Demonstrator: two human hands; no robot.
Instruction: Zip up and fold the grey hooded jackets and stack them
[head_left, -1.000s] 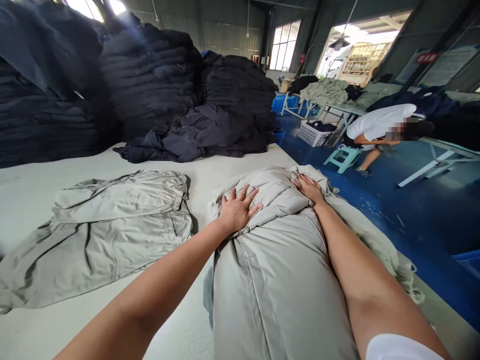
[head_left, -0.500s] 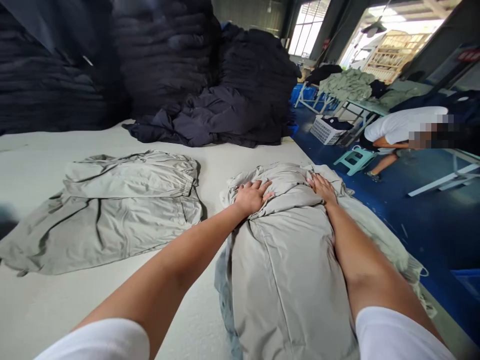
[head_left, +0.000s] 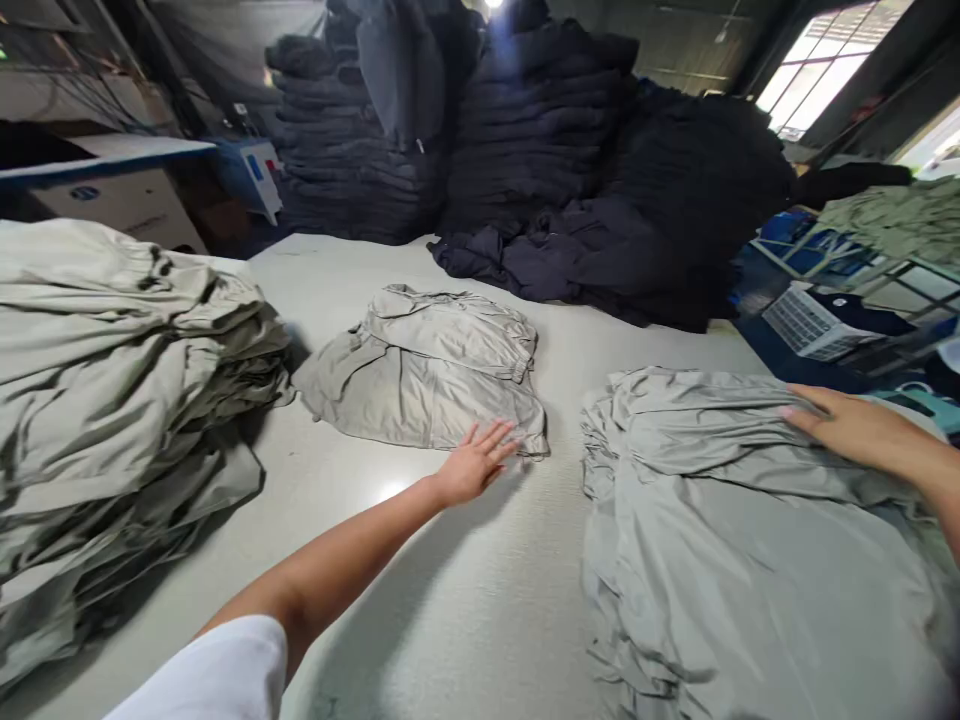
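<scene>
Left hand (head_left: pixel 474 470): fingers spread wide, grip empty, at near edge of middle garment (head_left: pixel 427 365), which lies on desk (head_left: pixel 517 580); contact unclear. Right hand (head_left: pixel 851 425): on right pile (head_left: pixel 750 540); cannot tell whether it pinches. Judgement: flat palm, light pressure should limit creasing.

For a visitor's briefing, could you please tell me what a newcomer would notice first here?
Probably the tall dark garment stacks at the far side of the table. Nearer, the left hand is by a folded grey garment at centre, and the right hand touches the grey pile at right.
</scene>
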